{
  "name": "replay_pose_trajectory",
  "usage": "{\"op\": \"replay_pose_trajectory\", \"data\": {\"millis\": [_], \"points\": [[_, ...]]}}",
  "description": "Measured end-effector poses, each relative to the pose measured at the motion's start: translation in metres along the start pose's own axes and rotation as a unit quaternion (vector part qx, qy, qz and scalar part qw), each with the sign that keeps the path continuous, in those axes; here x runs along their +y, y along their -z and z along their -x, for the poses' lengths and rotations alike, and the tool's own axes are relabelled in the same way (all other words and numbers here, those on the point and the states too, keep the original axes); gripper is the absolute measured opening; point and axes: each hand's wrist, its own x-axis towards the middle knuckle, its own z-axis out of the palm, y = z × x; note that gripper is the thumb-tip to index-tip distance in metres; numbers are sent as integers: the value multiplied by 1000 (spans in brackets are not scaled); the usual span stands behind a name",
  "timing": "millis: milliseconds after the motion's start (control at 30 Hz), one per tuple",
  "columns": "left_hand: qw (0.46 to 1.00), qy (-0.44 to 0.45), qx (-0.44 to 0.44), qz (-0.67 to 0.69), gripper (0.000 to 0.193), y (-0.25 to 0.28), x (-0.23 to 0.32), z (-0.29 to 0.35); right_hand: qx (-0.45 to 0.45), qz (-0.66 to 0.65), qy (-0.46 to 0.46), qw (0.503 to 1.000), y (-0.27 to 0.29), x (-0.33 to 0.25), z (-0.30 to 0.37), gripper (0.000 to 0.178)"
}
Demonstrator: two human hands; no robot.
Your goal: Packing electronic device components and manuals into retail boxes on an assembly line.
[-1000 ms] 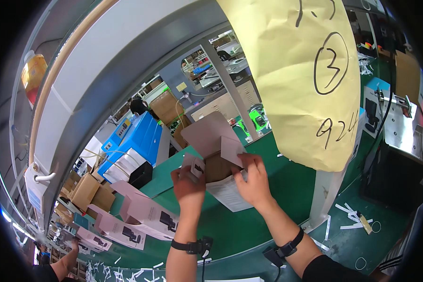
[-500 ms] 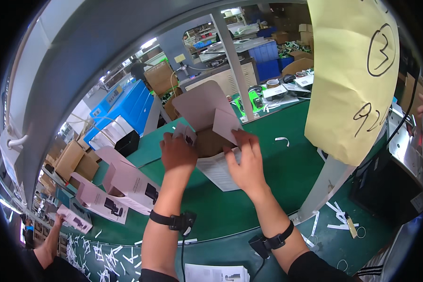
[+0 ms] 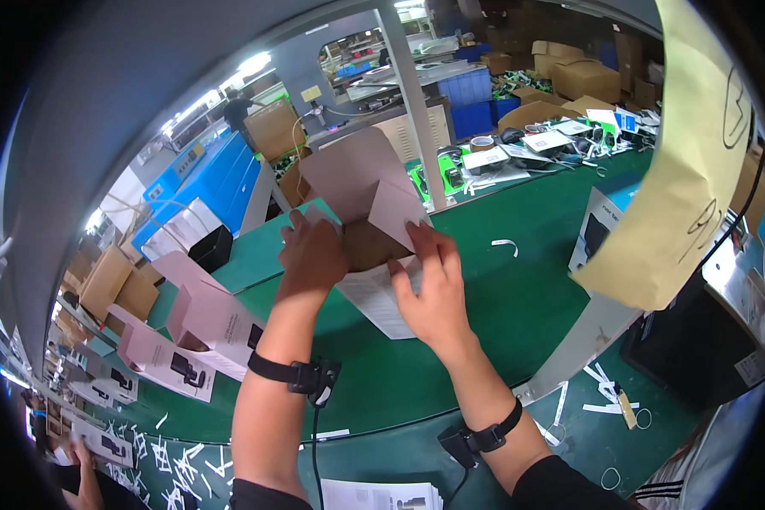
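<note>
Both forearms [image 3: 272, 416] cross the near edge of the counter [image 3: 510, 331]. The left hand [image 3: 317, 252] shows its back; the right hand [image 3: 433, 293] has thumb apart from fingers.

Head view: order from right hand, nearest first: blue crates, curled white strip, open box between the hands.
1. Open box: touching the right hand, on its left.
2. Curled white strip: right, on green bench.
3. Blue crates: far background.

1. Open box [image 3: 381, 299]: dusty pink flaps, plain brown inside, whitish front with fine grey print.
2. Other boxes [image 3: 231, 330]: pale pink, black product pics.
3. Surface [image 3: 501, 314]: solid deep green.
4. Hanging paper [image 3: 676, 204]: yellow, black scribbles.
5. Wrist straps [image 3: 274, 369]: all black.
6. Paper strips [image 3: 603, 391]: white, pretty much.
</note>
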Motion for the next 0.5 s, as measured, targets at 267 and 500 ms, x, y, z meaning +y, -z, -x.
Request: {"op": "replay_pose_trajectory", "data": {"millis": [267,500], "points": [[953,-34,151,259,23,-48,-11,0,-3,21,18,1000,8,0,-2,62],[925,-40,175,334,25,-34,28,30,35,33,-55,997,21,17,-8,46]]}}
